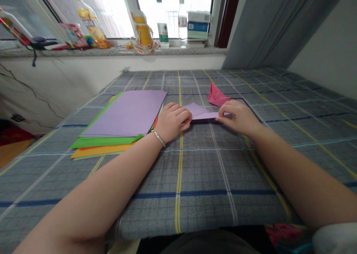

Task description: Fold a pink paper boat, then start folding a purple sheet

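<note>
Left hand (174, 122) curls narrow around one end of a folded lilac paper (199, 112), while right hand (237, 117) pinches the other end, both keeping it low over a checked cloth (206, 179). Just beyond the right hand lies a folded pink paper piece (216, 96), already creased into shape. Beside the left hand, a stack of lilac, green and orange sheets (122, 112) lies flat, still unfolded.

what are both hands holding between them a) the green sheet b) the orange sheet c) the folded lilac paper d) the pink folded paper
C. The left hand and right hand both grip the edges of the folded lilac paper, while the pink folded paper sits farther back.
</note>
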A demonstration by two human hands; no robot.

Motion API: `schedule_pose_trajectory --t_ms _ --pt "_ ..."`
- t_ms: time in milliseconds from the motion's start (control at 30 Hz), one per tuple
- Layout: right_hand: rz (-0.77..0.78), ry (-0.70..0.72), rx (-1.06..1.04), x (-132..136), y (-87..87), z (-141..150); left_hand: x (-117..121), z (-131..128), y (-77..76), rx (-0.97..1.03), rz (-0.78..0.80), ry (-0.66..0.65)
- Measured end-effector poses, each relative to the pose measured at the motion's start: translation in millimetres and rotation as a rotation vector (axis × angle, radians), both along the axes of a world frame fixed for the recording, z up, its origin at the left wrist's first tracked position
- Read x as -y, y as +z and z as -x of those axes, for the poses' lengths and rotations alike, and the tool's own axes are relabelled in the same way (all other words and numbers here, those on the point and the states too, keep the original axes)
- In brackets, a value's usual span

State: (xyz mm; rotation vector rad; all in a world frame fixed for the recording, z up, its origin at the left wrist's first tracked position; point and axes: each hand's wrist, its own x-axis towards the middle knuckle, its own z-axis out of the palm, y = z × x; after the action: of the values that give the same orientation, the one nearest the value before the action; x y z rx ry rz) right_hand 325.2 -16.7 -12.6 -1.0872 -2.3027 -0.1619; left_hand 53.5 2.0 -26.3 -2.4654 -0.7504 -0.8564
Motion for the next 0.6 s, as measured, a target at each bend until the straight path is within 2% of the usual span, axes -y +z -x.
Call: schedule_pose_trajectory --t_ms 433,600 --pt "0.038 0.029 0.0 -3.2 -0.1 -6.5 -5.3 3.8 -1.2 -0.013 0.073 -0.082" --pt "0.023 0.014 0.011 -2.0 -1.0 -4.9 0.4 3.9 1.3 0.028 0.14 -0.048"
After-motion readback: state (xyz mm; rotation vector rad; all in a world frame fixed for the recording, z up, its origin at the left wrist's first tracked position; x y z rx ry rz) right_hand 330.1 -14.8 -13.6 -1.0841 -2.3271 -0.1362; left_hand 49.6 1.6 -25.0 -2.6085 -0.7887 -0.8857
